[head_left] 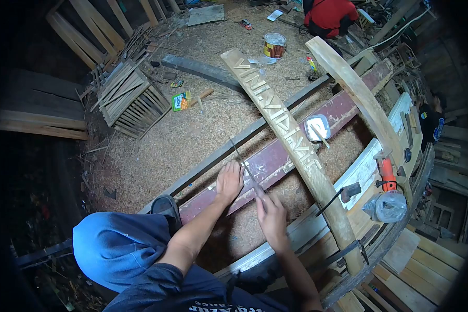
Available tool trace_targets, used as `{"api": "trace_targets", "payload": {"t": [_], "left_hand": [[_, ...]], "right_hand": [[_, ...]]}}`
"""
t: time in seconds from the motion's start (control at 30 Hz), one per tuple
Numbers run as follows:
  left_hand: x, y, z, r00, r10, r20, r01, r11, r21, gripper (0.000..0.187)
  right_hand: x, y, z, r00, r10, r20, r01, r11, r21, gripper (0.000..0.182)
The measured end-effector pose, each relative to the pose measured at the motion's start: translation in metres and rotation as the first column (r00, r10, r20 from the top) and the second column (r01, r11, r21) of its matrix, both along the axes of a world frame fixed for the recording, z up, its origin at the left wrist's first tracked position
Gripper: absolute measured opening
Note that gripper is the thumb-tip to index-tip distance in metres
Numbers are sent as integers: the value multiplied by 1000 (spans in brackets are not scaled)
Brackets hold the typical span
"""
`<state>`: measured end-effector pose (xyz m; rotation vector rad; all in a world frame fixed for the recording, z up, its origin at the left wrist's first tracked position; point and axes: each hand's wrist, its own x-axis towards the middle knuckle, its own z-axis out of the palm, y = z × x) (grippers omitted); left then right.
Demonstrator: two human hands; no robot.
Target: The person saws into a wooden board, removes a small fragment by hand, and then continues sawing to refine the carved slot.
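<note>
My left hand [229,181] lies flat, fingers spread, on a dark red beam [275,156] covered with sawdust. My right hand [270,216] is closed around the handle end of a thin metal blade or rod [242,158] that slants up and left past the left hand. Just right of both hands a long curved wooden plank [291,140] with carved letters lies across the beam. My knee in blue trousers [114,244] is at the lower left.
A second curved plank [359,96] lies further right. An orange power tool [386,174], a hammer [343,193] and a plastic bag [387,207] sit on the bench. A paint can [274,45] and a slatted crate [132,99] stand on the floor. Two other people are at the far edge.
</note>
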<state>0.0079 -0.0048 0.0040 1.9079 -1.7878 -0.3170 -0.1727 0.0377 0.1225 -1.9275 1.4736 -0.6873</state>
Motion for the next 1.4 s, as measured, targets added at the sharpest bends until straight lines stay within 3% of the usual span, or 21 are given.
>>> {"api": "trace_targets", "payload": {"t": [0.1,0.23,0.4,0.5,0.6,0.7,0.77,0.9,1.03,1.13,1.4], "left_hand": [[-1,-1,7,1000,4,-27,-3,1000,12,22],[0,-2,0,1000,11,-20,-11,1000,7,21],[-3,-1,-2,1000,7,2,-6,1000,-20,21],[1,0,-3,1000,-11,22,11,1000,-9,22],[-3,5,-6,999,2,40,-2,1000,10,22],[-2,2,-4,1000,-7,29,7,1000,-14,22],[0,-1,-1,1000,2,21,-2,1000,23,22],[0,1,-3,999,2,38,-3,1000,8,22],[0,0,-5,999,1,43,-1,1000,2,23],[-1,2,2,995,-68,69,70,997,-35,24],[-1,-1,2,1000,-12,22,12,1000,6,25]], "right_hand": [[31,-31,-26,999,-47,-9,46,995,-91,23],[-5,1,-3,998,-22,51,20,999,48,24],[24,-26,-33,1000,-29,-6,29,999,-23,28],[11,-10,-19,998,-24,54,28,998,-61,27],[-2,4,-17,1000,-17,5,17,1000,12,28],[16,-16,-22,998,-47,45,50,996,-73,28],[20,-24,-23,999,-37,34,37,999,10,26],[-16,14,-13,995,-37,88,40,999,-32,26],[21,-27,-26,999,-27,22,28,999,-42,24],[7,-14,-26,997,-35,65,35,999,-1,23],[19,-21,-35,996,-59,66,60,998,-15,21]]}}
